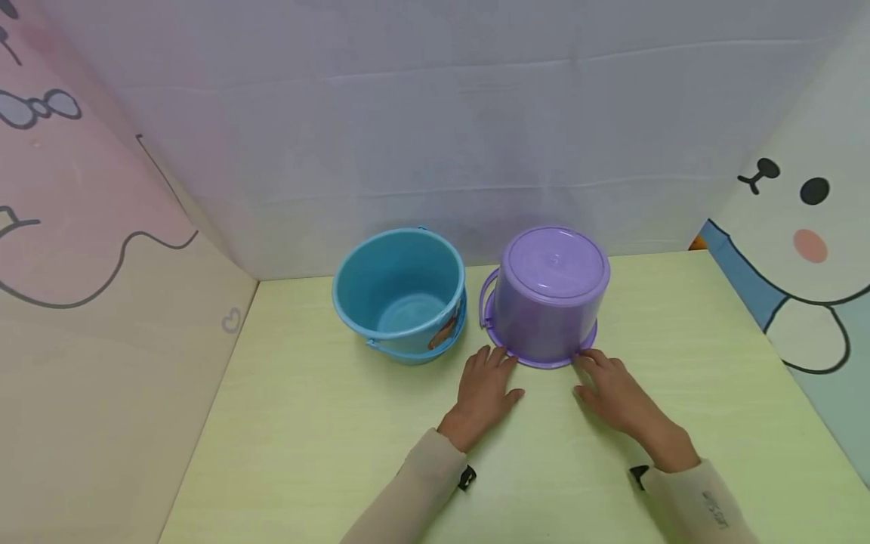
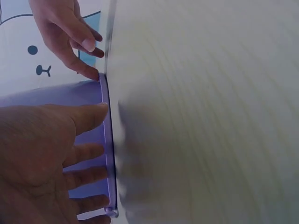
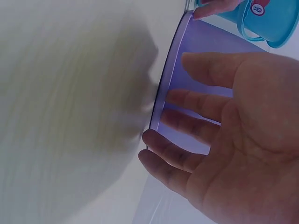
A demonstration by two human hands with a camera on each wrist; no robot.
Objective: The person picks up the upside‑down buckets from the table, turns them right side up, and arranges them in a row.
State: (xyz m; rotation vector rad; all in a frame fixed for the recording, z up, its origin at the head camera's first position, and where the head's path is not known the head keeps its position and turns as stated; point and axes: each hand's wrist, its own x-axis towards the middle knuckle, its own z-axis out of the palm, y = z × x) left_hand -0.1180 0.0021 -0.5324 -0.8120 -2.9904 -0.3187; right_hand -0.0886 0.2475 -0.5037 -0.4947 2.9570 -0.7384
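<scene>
A purple bucket point(image 1: 550, 302) stands upside down on the table, its base facing up and its handle hanging at the left side. My left hand point(image 1: 484, 393) is at the front left of its rim, fingers stretched out with the fingertips at the rim. On the front right, my right hand point(image 1: 615, 397) reaches toward the same rim with its fingertips at the edge. Both wrist views show the purple rim point(image 2: 108, 154) low against the table, with the fingers of each hand extended beside it. Left of the purple bucket, a blue bucket point(image 1: 401, 291) stands upright with its mouth open.
The pale yellow-green table point(image 1: 285, 438) spreads out in front of the buckets. A white cloth wall point(image 1: 435, 136) rises close behind them. Side panels with cartoon drawings stand at the left point(image 1: 88, 227) and the right point(image 1: 809, 227).
</scene>
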